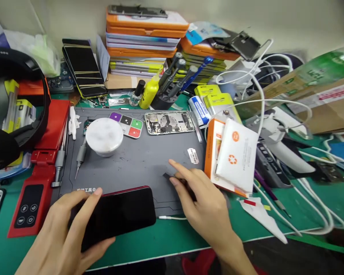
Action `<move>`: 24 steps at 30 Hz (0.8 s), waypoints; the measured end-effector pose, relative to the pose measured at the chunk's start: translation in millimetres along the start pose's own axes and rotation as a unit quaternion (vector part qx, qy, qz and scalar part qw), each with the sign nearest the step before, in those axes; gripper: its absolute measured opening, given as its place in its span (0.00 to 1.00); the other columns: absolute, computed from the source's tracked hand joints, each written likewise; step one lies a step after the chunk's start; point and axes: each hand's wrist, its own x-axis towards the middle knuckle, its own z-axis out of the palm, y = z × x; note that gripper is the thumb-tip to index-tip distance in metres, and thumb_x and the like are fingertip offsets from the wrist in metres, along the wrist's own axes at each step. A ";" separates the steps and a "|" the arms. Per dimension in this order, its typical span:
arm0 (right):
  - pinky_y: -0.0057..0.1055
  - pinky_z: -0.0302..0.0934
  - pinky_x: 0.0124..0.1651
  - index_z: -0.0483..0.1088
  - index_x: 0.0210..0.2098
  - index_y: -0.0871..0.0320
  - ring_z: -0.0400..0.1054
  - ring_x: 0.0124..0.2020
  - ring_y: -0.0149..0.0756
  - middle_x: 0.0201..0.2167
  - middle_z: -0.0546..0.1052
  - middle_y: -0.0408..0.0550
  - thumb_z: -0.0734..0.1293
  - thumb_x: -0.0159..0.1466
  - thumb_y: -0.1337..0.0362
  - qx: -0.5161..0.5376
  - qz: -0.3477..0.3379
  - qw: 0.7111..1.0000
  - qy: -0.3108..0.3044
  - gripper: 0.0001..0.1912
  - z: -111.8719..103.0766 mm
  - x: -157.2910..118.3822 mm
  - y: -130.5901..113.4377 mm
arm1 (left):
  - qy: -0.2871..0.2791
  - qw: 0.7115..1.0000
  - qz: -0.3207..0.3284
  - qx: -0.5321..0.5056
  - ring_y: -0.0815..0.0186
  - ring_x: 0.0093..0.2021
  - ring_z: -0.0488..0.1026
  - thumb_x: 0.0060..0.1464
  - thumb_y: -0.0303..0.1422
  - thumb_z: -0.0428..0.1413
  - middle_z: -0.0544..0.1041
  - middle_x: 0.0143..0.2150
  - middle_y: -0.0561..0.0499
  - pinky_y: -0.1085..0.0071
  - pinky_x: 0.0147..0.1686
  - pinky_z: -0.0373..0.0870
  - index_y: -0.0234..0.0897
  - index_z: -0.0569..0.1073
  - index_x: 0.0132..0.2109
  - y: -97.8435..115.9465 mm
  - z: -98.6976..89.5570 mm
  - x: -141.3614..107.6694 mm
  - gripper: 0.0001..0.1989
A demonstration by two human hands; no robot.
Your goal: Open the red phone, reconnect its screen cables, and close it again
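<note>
- Smartphone point(123, 214), dark screen up, could slip and knock its free corner on the green tabletop point(160, 244); the likely cause would be smooth edges held at one end only.
- Its glass might get scratched if the thin dark piece point(166, 176) met it at a slant.
- Left hand point(57, 229) grasps the phone's left end, fingers along the far edge, thumb at the near edge.
- Right hand point(206, 202) pinches the dark piece, apart from the phone.
- The phone lies between both hands, near the gray work mat's point(143, 164) front edge.

Left hand point(71, 225) gripping black phone point(123, 214) — right hand point(203, 202) beside
</note>
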 end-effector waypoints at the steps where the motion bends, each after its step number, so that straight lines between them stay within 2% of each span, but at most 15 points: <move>1: 0.35 0.71 0.40 0.67 0.71 0.54 0.73 0.36 0.37 0.37 0.76 0.46 0.64 0.77 0.72 0.006 -0.002 1.000 0.003 0.25 1.2 0.6 0.9 | 0.010 1.000 0.005 -0.001 0.49 0.62 0.77 0.69 0.44 0.62 0.76 0.63 0.39 0.55 0.66 0.71 0.35 0.61 0.78 -0.5 -2.5 0.4 0.39; 4: 0.36 0.69 0.39 0.65 0.72 0.57 0.71 0.35 0.37 0.35 0.75 0.45 0.63 0.77 0.71 -0.005 -0.013 1.000 0.008 0.25 2.3 1.3 1.4 | 0.035 0.997 -0.019 -0.071 0.53 0.60 0.79 0.66 0.40 0.64 0.74 0.63 0.40 0.60 0.59 0.81 0.41 0.63 0.76 -2.0 -8.9 0.5 0.36; 6: 0.36 0.68 0.39 0.65 0.72 0.60 0.70 0.36 0.37 0.35 0.75 0.46 0.62 0.78 0.71 -0.013 -0.019 1.000 0.012 0.24 2.1 -0.1 0.9 | 0.042 0.987 -0.057 -0.147 0.52 0.60 0.80 0.63 0.40 0.66 0.73 0.64 0.40 0.58 0.58 0.84 0.44 0.67 0.71 -0.4 -12.8 3.4 0.33; 8: 0.36 0.68 0.40 0.65 0.72 0.62 0.70 0.36 0.37 0.35 0.75 0.46 0.61 0.79 0.70 -0.010 -0.017 1.000 0.016 0.24 1.5 -2.0 0.3 | 0.061 0.971 -0.093 -0.211 0.50 0.62 0.80 0.62 0.40 0.69 0.75 0.64 0.40 0.54 0.60 0.84 0.45 0.68 0.69 5.6 -15.9 12.0 0.32; 10: 0.37 0.69 0.42 0.67 0.70 0.63 0.71 0.37 0.38 0.36 0.76 0.47 0.61 0.79 0.70 0.002 -0.009 1.000 0.016 0.22 0.6 -3.6 -0.2 | 0.098 0.953 -0.106 -0.266 0.49 0.65 0.79 0.62 0.42 0.70 0.77 0.65 0.40 0.52 0.62 0.83 0.47 0.66 0.71 16.1 -16.1 26.5 0.36; 12: 0.38 0.70 0.44 0.70 0.67 0.62 0.73 0.40 0.39 0.39 0.78 0.49 0.62 0.79 0.69 0.019 0.006 1.000 0.017 0.19 -0.6 -4.5 -0.5 | 0.136 0.931 -0.106 -0.321 0.48 0.70 0.76 0.62 0.47 0.69 0.75 0.70 0.39 0.53 0.64 0.82 0.49 0.62 0.75 28.6 -11.6 44.1 0.40; 14: 0.38 0.72 0.46 0.72 0.65 0.61 0.75 0.42 0.40 0.42 0.80 0.50 0.62 0.79 0.69 0.036 0.017 0.999 0.022 0.17 -1.6 -5.3 -0.4 | 0.147 0.903 -0.121 -0.386 0.50 0.72 0.73 0.62 0.50 0.68 0.73 0.73 0.41 0.53 0.68 0.78 0.53 0.62 0.75 39.5 -2.9 60.3 0.41; 17: 0.39 0.73 0.47 0.73 0.63 0.61 0.77 0.43 0.41 0.43 0.81 0.51 0.62 0.79 0.69 0.055 0.027 0.998 0.033 0.16 -2.1 -7.2 0.5 | 0.099 0.840 -0.209 -0.491 0.50 0.75 0.71 0.66 0.58 0.60 0.68 0.77 0.38 0.53 0.68 0.78 0.52 0.52 0.78 49.1 9.9 78.0 0.44; 19: 0.39 0.74 0.48 0.73 0.63 0.62 0.78 0.45 0.41 0.44 0.81 0.52 0.62 0.79 0.68 0.065 0.037 0.996 0.047 0.16 -2.0 -9.2 1.7 | 0.057 0.793 -0.273 -0.541 0.52 0.73 0.72 0.71 0.60 0.52 0.64 0.79 0.35 0.54 0.62 0.82 0.52 0.45 0.78 51.7 11.4 86.8 0.40; 20: 0.39 0.74 0.48 0.73 0.63 0.61 0.78 0.46 0.41 0.45 0.81 0.52 0.62 0.79 0.68 0.070 0.042 0.995 0.054 0.16 -1.9 -10.4 2.4 | 0.038 0.778 -0.294 -0.554 0.53 0.71 0.74 0.73 0.59 0.49 0.64 0.78 0.35 0.55 0.59 0.83 0.52 0.45 0.76 52.1 9.0 91.3 0.36; 22: 0.38 0.74 0.49 0.73 0.63 0.61 0.79 0.47 0.41 0.46 0.81 0.52 0.62 0.79 0.68 0.079 0.046 0.994 0.066 0.16 -1.3 -12.5 4.1 | -0.001 0.773 -0.307 -0.555 0.56 0.65 0.79 0.75 0.57 0.45 0.71 0.74 0.38 0.58 0.53 0.84 0.51 0.50 0.70 51.4 -1.7 101.1 0.28; 24: 0.38 0.74 0.50 0.74 0.60 0.59 0.79 0.47 0.41 0.46 0.81 0.51 0.62 0.80 0.67 0.085 0.039 0.993 0.069 0.14 -0.5 -14.2 5.8 | -0.051 0.792 -0.290 -0.535 0.58 0.56 0.82 0.74 0.55 0.49 0.78 0.65 0.42 0.62 0.50 0.83 0.47 0.59 0.66 48.2 -16.9 112.6 0.25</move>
